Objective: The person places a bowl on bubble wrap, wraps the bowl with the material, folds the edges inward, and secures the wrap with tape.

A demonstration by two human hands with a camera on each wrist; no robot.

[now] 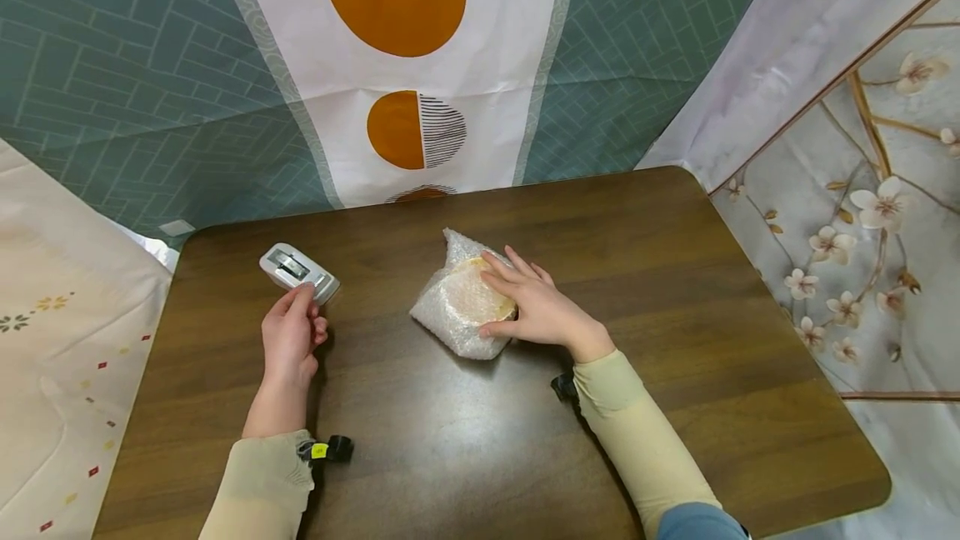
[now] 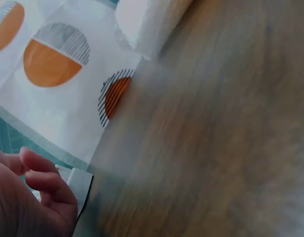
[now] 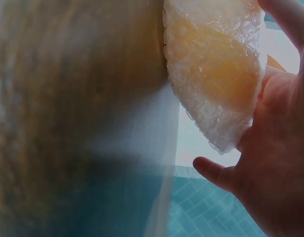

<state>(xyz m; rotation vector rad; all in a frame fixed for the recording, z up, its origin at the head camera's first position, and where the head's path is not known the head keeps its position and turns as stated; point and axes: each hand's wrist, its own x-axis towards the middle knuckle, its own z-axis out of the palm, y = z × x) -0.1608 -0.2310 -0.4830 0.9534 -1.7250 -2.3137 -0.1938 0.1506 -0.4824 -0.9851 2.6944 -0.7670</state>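
Note:
In the head view, my left hand (image 1: 292, 336) pinches the near end of a small white oblong item (image 1: 291, 265) with a dark window in its face. The left wrist view shows a pale corner of this item (image 2: 82, 182) beyond the curled fingers. Near the middle of the table, a bubble-wrapped bundle (image 1: 450, 319) has a round yellowish thing showing through the wrap. My right hand (image 1: 543, 307) rests on its right side, fingers spread and thumb apart. The right wrist view shows the bundle (image 3: 216, 69) beside the palm; some fingers are hidden behind it.
Everything stands on a brown wooden table (image 1: 652, 273) with rounded corners. A patterned green and white curtain (image 1: 495, 123) hangs along the far edge. Floral cloth (image 1: 855, 273) borders the right side, and cream cloth (image 1: 60, 357) the left.

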